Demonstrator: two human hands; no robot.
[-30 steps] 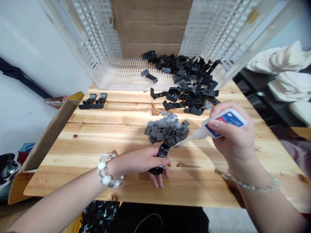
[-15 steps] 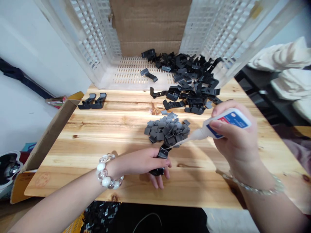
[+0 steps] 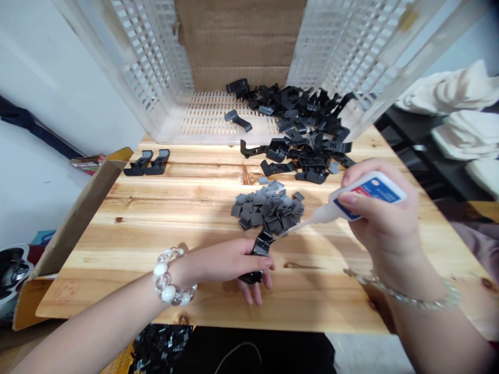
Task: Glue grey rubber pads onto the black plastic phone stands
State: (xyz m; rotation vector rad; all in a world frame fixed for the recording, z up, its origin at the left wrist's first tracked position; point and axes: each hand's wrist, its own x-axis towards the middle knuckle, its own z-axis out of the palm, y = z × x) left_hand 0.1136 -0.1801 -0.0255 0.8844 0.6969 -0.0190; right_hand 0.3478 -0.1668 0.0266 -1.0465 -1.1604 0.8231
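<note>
My left hand (image 3: 230,262) is closed round a black plastic clip (image 3: 260,248), holding it just above the wooden table (image 3: 156,228). My right hand (image 3: 380,213) grips a white glue bottle (image 3: 362,195) with a blue and red label. Its long nozzle points left and down, with the tip close beside the clip's upper end. A heap of small grey pads (image 3: 268,206) lies just beyond the clip. Further back, a pile of black clips (image 3: 304,140) spills out of a white slatted crate (image 3: 202,119) lying on its side.
Two black clips (image 3: 148,162) lie side by side at the table's back left. A cardboard box flap (image 3: 78,213) leans along the left edge. Cardboard (image 3: 241,41) lines the crate's back. More black parts (image 3: 159,345) sit below the front edge. Pale cloth (image 3: 460,114) lies at the right.
The glue bottle has drifted slightly right and its nozzle tip has drawn a little back from the clip. My left hand holds the clip still.
</note>
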